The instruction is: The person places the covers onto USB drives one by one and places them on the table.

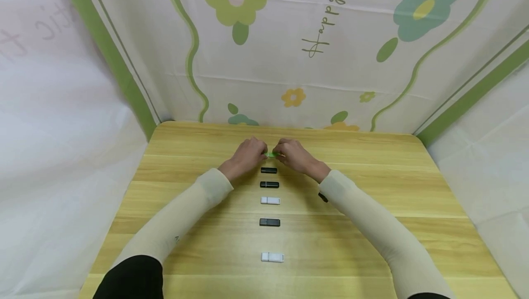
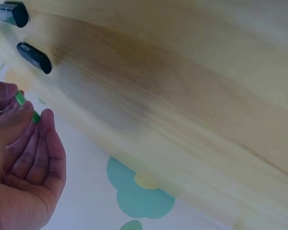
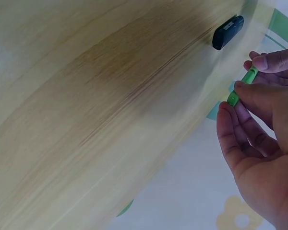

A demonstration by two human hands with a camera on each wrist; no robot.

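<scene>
At the far part of the table, both hands hold a small green USB stick (image 1: 270, 155) between them. My left hand (image 1: 249, 154) pinches its left end with thumb and fingertips. Its right end is pinched by my right hand (image 1: 295, 155). The right wrist view shows the green stick (image 3: 250, 76) held just off the table, partly covered by thumbs and fingers. Nearest to the hands lies a black USB stick (image 1: 269, 170), with another black stick (image 1: 269, 184) closer to me.
Down the table's middle run a white USB stick (image 1: 270, 200), a dark grey one (image 1: 270, 222) and a second white one (image 1: 272, 257). A small black thing (image 1: 323, 197) shows beside the right sleeve. A flowered cloth (image 1: 256, 64) hangs behind the wooden table (image 1: 351, 253).
</scene>
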